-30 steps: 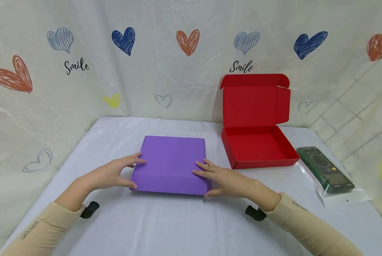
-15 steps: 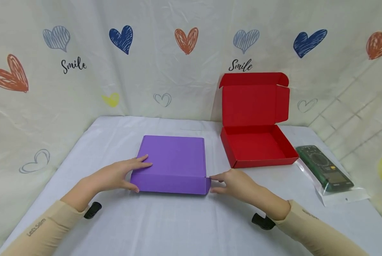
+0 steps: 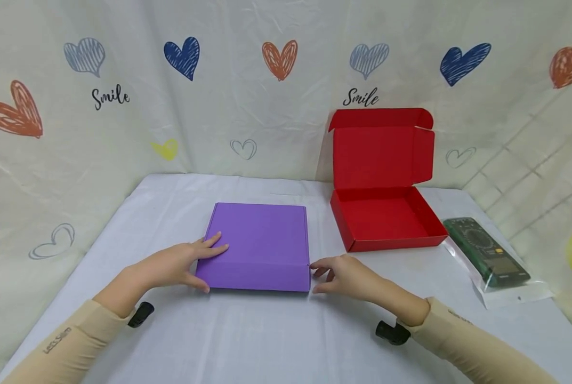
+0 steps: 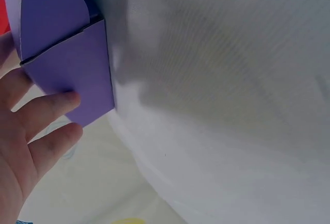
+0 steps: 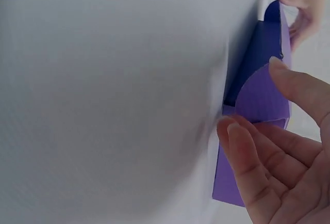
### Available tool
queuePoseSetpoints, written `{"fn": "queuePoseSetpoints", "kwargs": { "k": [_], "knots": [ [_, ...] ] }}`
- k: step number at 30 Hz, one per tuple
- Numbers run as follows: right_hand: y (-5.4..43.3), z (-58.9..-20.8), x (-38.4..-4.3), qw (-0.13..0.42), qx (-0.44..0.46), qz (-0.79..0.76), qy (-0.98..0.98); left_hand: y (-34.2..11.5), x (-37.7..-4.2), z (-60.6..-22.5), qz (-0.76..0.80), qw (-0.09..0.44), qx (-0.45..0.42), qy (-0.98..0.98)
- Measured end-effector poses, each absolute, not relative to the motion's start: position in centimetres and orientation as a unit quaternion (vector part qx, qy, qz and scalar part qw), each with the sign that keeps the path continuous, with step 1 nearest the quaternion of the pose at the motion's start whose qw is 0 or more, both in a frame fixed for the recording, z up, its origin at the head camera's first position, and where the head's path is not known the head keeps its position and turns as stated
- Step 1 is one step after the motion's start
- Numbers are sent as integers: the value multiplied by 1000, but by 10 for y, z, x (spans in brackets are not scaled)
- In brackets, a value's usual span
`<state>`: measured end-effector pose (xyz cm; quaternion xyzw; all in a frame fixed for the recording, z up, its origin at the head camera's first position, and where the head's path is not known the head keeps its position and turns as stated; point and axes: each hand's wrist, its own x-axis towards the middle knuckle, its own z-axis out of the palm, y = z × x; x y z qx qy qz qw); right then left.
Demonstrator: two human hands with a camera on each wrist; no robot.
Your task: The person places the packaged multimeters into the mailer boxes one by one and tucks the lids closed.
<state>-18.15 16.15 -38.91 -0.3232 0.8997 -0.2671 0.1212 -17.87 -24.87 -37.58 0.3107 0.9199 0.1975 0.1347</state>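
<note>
Touching purple box (image 3: pixel 262 234), white tablecloth (image 3: pixel 247 341), printed backdrop (image 3: pixel 305 122)

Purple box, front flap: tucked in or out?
Out: wrist views show rounded tabs sticking out at the front of the purple box.

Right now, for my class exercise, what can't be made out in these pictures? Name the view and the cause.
Inside of the purple box: head view, hidden by its lowered lid.
Dial markings on the multimeter: head view, too small to read.
Part of the left hand: left wrist view, cut off by the picture's edge.
Part of the right hand: right wrist view, cut off by the picture's edge.
</note>
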Motion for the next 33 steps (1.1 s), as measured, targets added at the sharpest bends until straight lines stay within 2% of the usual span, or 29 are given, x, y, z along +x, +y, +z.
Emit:
{"fn": "queuePoseSetpoints", "kwargs": {
  "k": [7,14,33],
  "knots": [
    [163,-389,-187,201,-290,-340,872,-247,-180,-375,189,137,316,920],
    [166,-390,-191,283,-216,-439,825,-247,-181,-373,193,142,319,917],
    [166,-396,-193,330,-156,-500,786,-245,-181,-374,205,143,323,913]
  ]
}}
